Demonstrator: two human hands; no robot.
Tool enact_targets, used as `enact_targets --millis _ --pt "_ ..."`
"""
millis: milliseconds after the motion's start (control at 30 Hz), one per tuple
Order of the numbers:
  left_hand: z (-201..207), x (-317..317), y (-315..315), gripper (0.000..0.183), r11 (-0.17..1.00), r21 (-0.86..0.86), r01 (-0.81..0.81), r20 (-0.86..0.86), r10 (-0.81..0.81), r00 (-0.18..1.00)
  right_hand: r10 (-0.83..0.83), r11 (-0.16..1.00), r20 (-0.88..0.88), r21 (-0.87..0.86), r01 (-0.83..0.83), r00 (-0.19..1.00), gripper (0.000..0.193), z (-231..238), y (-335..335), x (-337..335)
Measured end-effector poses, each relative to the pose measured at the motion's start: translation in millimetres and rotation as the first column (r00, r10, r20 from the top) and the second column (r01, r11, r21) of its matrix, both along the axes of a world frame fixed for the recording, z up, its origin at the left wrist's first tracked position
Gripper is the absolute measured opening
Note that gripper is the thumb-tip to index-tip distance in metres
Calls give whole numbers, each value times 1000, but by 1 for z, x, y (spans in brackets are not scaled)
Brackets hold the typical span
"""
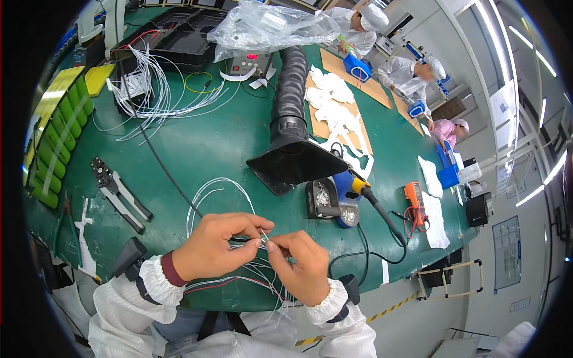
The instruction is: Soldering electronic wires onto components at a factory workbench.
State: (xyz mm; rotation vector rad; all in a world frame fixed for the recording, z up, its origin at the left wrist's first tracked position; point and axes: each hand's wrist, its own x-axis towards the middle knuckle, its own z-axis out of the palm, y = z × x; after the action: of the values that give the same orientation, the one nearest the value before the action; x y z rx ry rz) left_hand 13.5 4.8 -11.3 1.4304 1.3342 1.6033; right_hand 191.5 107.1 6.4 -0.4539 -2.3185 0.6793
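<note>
My left hand (216,243) pinches a thin white wire (263,233) between thumb and forefinger, over the front of the green table. Close beside it, my right hand (300,262) has its thumb and fingertips closed on the same wire's end. More white wires (206,186) loop out behind my left hand, and others, with a red one (233,279), lie below both hands. To the left rests a wire stripper (121,194) with grey and black handles. A soldering iron (361,186) sits in its blue stand, right of a black fume hood (292,164).
Green bins (57,137) line the left edge, near green-handled pliers (70,230). A bundle of white wires (149,89) lies at the back left. An orange multimeter (415,200) stands on the right. Several co-workers sit along the far right side. A black cable (158,155) crosses the table (197,143).
</note>
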Motion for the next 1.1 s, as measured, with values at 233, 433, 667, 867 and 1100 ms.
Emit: enact_targets --millis 233,433,667,867,1100 --pt "-1 -6 1 4 1000 22 -20 88 18 996 -523 502 -306 -865 -3 795 48 -12 46 57" --pt "-2 -9 0 6 995 88 42 -7 -42 999 -640 572 -312 -804 164 702 55 -2 103 76" --pt "-6 -10 1 5 988 45 145 104 -149 983 -632 615 -184 -710 343 753 46 4 144 80" --pt "-9 -12 -1 7 995 -49 87 43 -85 996 -748 662 -253 -350 663 613 33 0 121 87" --pt "-6 -3 2 12 997 62 36 -304 -16 953 -475 880 -366 -184 438 800 35 -4 9 62"
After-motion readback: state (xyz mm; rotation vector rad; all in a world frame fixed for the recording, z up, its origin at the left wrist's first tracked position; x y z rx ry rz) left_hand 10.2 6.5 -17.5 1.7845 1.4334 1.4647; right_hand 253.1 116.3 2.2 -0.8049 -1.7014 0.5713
